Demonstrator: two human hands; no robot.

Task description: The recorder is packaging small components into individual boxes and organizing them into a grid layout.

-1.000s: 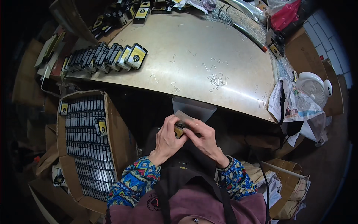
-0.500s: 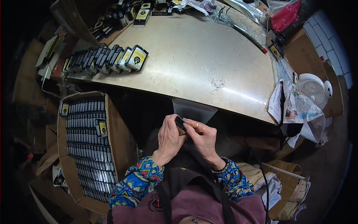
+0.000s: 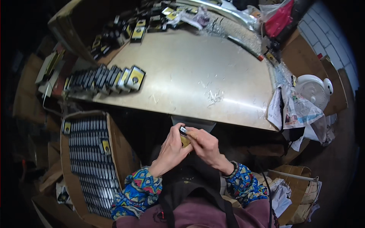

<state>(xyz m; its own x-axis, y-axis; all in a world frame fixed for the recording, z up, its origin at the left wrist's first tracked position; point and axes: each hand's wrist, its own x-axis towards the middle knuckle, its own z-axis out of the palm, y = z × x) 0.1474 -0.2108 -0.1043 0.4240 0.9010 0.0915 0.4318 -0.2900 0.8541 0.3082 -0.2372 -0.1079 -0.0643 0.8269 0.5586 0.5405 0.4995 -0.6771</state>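
Observation:
A small black and yellow box [image 3: 184, 141] is held between my two hands, in front of my body and just off the table's near edge. My left hand [image 3: 170, 149] is closed around its left side. At its upper end, the fingers of my right hand [image 3: 206, 147] pinch the box near a small white label. My palms and the curled fingers cover much of the box. Left of my hands stands an open carton [image 3: 114, 152] packed with rows of like boxes, two of them lying on top with yellow faces showing.
On the metal-topped table [image 3: 163, 57], a leaning row of black and yellow boxes [image 3: 135, 79] stands at the left. Bent wire hooks [image 3: 215, 97] lie scattered mid-table. A heap of boxes [image 3: 138, 30] sits at the back. Crumpled plastic and a white fan [image 3: 312, 91] are at the right.
The view has shifted, so the table sits lower in the picture. The box has turned in my hands, showing a white label at its upper end and more yellow below.

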